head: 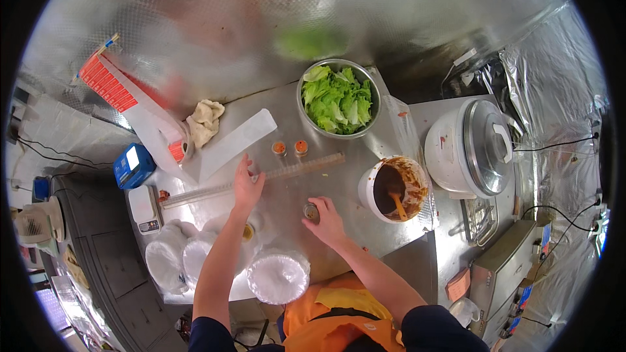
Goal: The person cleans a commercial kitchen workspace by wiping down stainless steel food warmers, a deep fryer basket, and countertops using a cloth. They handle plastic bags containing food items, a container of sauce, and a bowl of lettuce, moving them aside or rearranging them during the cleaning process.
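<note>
My right hand (326, 220) grips a small round jar (311, 212) between thumb and fingers, low over the steel table (293, 190). The jar's contents are hard to make out. My left hand (248, 185) holds nothing, its fingers apart, above a long, narrow, ribbed translucent strip (205, 193) lying across the table. Beyond the strip stand two small jars with orange-red tops, a left one (279, 148) and a right one (301, 147). A small yellow-topped container (248, 232) shows beside my left forearm, partly hidden. In front of my body sits a plastic-lined bowl (279, 277).
A steel bowl of lettuce (337, 100) stands at the back. To the right are a white tub of dark sauce (394, 189) with an orange-handled utensil and a lidded cooker (469, 146). Leftward lie a scale (145, 209), blue device (134, 166), paper strip (239, 139) and cloth (204, 122).
</note>
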Motion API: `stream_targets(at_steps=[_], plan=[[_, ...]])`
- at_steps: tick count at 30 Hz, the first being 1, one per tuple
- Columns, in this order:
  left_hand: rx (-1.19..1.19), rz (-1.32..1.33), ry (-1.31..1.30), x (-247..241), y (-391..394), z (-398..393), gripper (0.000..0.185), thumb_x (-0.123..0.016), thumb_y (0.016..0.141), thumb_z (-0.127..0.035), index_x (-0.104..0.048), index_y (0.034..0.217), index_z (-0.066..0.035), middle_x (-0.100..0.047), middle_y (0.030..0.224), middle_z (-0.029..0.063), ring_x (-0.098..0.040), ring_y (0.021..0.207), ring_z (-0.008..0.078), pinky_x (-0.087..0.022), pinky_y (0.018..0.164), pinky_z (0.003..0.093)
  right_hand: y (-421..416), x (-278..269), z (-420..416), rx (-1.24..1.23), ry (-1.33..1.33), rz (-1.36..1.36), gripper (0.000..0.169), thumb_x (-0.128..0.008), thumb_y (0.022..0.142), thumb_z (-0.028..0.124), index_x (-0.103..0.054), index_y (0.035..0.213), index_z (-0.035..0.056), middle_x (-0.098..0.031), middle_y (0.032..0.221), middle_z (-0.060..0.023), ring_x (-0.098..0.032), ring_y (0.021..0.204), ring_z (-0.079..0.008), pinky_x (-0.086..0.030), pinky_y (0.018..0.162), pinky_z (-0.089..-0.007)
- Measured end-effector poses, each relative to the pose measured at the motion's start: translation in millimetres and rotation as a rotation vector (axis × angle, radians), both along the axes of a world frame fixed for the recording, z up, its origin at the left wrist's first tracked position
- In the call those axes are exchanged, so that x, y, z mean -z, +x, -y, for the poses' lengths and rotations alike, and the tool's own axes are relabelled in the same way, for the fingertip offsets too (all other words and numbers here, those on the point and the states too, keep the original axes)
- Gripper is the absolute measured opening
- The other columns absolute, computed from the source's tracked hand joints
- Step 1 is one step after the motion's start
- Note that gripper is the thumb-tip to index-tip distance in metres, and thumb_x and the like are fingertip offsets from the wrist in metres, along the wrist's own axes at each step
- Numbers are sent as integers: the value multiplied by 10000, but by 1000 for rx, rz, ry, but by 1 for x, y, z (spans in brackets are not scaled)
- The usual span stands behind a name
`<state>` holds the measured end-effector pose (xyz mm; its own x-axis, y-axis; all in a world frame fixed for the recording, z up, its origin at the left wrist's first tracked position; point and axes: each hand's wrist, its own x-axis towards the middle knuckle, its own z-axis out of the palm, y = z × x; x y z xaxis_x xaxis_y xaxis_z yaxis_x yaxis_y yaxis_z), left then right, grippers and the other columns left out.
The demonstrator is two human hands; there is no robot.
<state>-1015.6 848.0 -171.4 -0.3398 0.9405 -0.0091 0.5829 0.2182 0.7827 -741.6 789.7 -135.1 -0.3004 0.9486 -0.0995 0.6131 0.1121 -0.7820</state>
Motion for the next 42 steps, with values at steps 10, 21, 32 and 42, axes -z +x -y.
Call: stream_targets(at_steps=[10, 21, 32, 42], plan=[[-25, 123, 63, -6, -9, 50, 584, -765, 842, -63, -562, 1387, -9, -679, 1212, 135, -617, 813, 178, -515, 649, 308, -35, 55, -149, 408, 367, -9, 559, -824, 795, 82, -541, 1269, -9, -591, 1141, -251, -601, 1044, -435, -506, 871, -479], [-321, 54, 64, -2, -65, 63, 318, -719, 879, -74, -682, 1184, 6, -740, 1057, 148, -680, 786, 220, -545, 696, 368, 7, -6, -2, 70, 64, -93, 408, -709, 947, 143, -572, 1311, 21, -650, 1048, -153, -676, 781, -296, -570, 708, -387], [-75, 128, 125, -10, -45, -7, 247, -673, 956, -110, -697, 1179, -6, -731, 1009, 82, -655, 822, 134, -532, 673, 294, 114, -86, 94, 163, 77, 13, 180, -662, 969, 78, -682, 1141, 32, -712, 971, -148, -704, 804, -330, -578, 696, -385], [242, 354, 147, -96, 110, 32, 225, -627, 1021, -113, -683, 1198, 15, -710, 1047, 43, -599, 842, 93, -492, 761, 239, 221, -108, 185, 469, 185, 107, 161, -643, 962, 76, -670, 1111, 24, -682, 941, -156, -670, 817, -387, -557, 699, -437]])
